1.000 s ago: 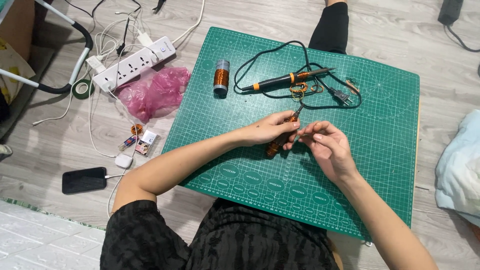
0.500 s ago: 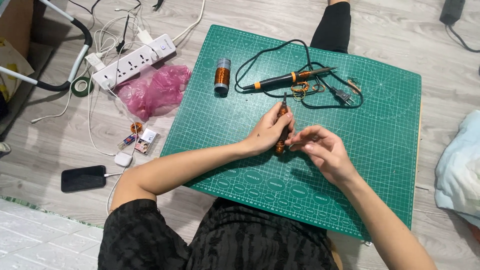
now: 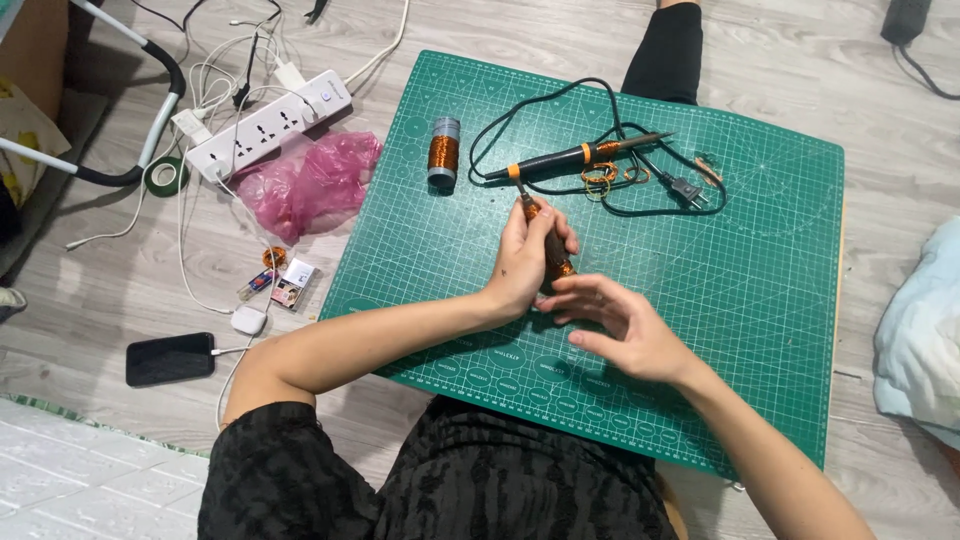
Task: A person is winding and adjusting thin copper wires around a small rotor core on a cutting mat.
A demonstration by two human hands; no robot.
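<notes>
1 green cutting mat (image 3: pixel 760 330) on a wooden floor (image 3: pixel 120 300), with 2 bare hands over its middle. Left hand (image 3: pixel 525 262) curled shut around 1 copper-wound rod (image 3: pixel 552 252), held tilted just above the mat; only the dark tip by the thumb and a short copper stretch below the fingers visible, the rest hidden in the grip. Right hand (image 3: pixel 620 325) just beside it, fingers apart and loosely spread, fingertips near the rod's lower end; contact with the rod impossible to tell.

On the mat's far part: 1 soldering iron (image 3: pixel 575 157) with black cord and 1 plug (image 3: pixel 685 188), 1 spool of copper wire (image 3: pixel 443 152) standing upright, about 3 small copper wire rings (image 3: pixel 600 176) beside the iron, overlapping and hard to count exactly.

Left of the mat on the floor: 1 white power strip (image 3: pixel 265 122), 1 crumpled pink plastic bag (image 3: pixel 310 180), 1 roll of dark tape (image 3: pixel 165 176), 1 black phone (image 3: pixel 170 358) on a charging cable, a few tiny parts (image 3: pixel 280 282) too small to make out. 1 pale blue cloth (image 3: pixel 915 340) cut off at the right edge. 1 black-clad knee (image 3: pixel 665 55) cut off at the top.
</notes>
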